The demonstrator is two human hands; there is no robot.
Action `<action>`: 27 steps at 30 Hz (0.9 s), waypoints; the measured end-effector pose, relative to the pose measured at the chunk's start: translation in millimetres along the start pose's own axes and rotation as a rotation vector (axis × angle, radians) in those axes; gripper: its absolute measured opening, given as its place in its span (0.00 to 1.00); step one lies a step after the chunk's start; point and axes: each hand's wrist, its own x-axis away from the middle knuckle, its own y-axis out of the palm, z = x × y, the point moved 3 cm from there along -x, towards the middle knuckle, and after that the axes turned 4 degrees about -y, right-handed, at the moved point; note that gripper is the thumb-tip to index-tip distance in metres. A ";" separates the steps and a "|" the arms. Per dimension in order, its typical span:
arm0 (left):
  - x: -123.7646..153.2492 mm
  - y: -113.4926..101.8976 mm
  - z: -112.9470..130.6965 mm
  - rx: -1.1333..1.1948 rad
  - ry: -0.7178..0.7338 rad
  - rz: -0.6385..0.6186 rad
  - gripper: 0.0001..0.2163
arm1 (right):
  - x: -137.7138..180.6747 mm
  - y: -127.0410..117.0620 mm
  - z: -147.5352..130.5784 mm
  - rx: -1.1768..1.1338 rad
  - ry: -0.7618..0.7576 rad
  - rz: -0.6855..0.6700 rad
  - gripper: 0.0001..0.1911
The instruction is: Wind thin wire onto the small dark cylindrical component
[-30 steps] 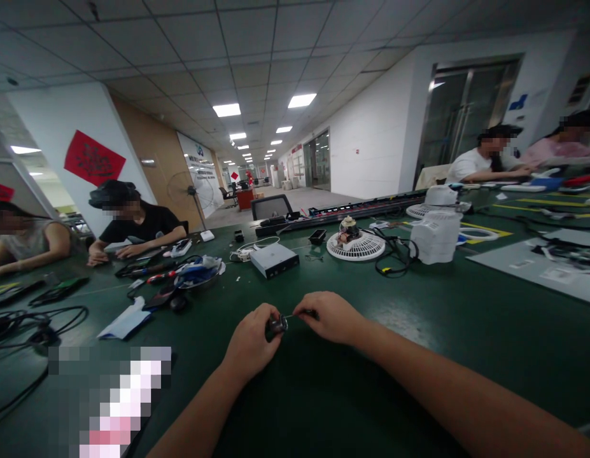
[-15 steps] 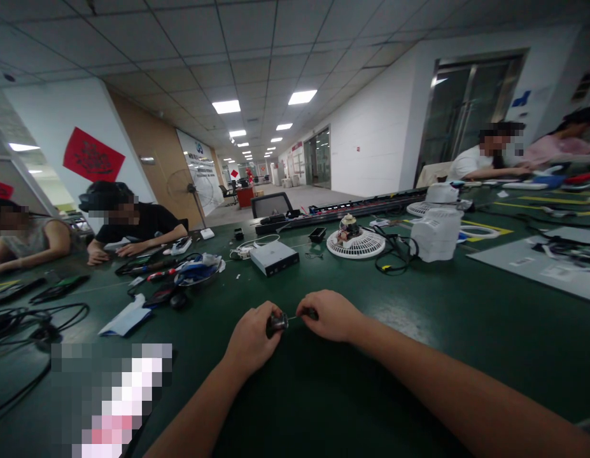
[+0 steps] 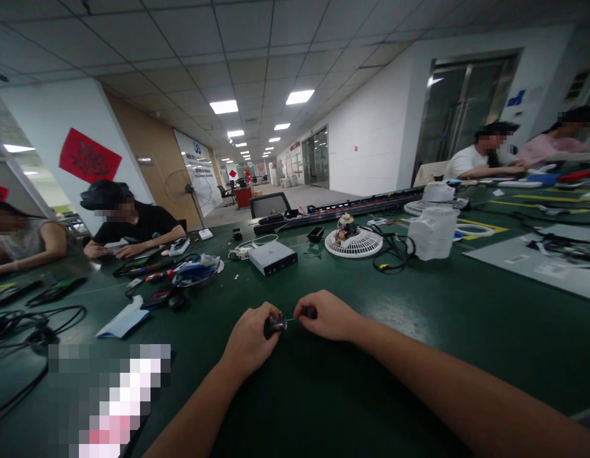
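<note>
Low over the green table, my left hand (image 3: 253,336) pinches a small, shiny metal cylinder (image 3: 277,322) that looks like a little motor. Facing it, my right hand (image 3: 329,316) is closed on what looks like a small screwdriver (image 3: 290,319). The thin shaft points left at the cylinder's end, and a dark part shows behind my fingers. Whether the tip touches or enters the cylinder is too small to tell. Beyond my hands sits a grey optical drive (image 3: 272,257).
A white round grille with a motor (image 3: 354,242) and a white plastic housing (image 3: 432,234) stand at the back right. Cables, a blue cloth (image 3: 194,270) and a folded pale sheet (image 3: 123,318) lie left. A grey panel (image 3: 538,261) lies right. Other people sit across the table.
My hands keep the same grip, with the cylinder and tool almost unmoved relative to each other. The whole view has shifted slightly.
</note>
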 end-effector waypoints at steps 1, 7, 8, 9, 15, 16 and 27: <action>0.0 0.0 0.1 -0.003 0.001 -0.003 0.12 | -0.1 -0.5 0.8 0.022 0.016 0.021 0.11; -0.2 -0.9 0.9 -0.001 0.006 0.003 0.11 | 0.1 4.0 3.4 -0.046 0.005 -0.031 0.11; -0.2 -0.9 1.0 -0.001 0.014 0.007 0.12 | 0.3 3.9 3.4 -0.036 0.014 -0.021 0.11; -0.3 -0.8 0.8 -0.003 0.021 0.010 0.11 | 0.5 3.5 3.1 -0.016 0.025 -0.005 0.11; -0.4 -0.8 -2.0 -0.002 0.000 0.026 0.11 | 0.5 2.4 0.6 -0.003 0.008 -0.009 0.11; -0.4 -1.1 -2.0 0.002 -0.002 0.028 0.11 | 0.4 1.2 0.8 0.029 0.001 0.012 0.11; 0.0 -1.9 -1.3 0.021 -0.018 0.018 0.11 | 3.5 -6.1 -15.8 0.264 -0.233 -0.002 0.11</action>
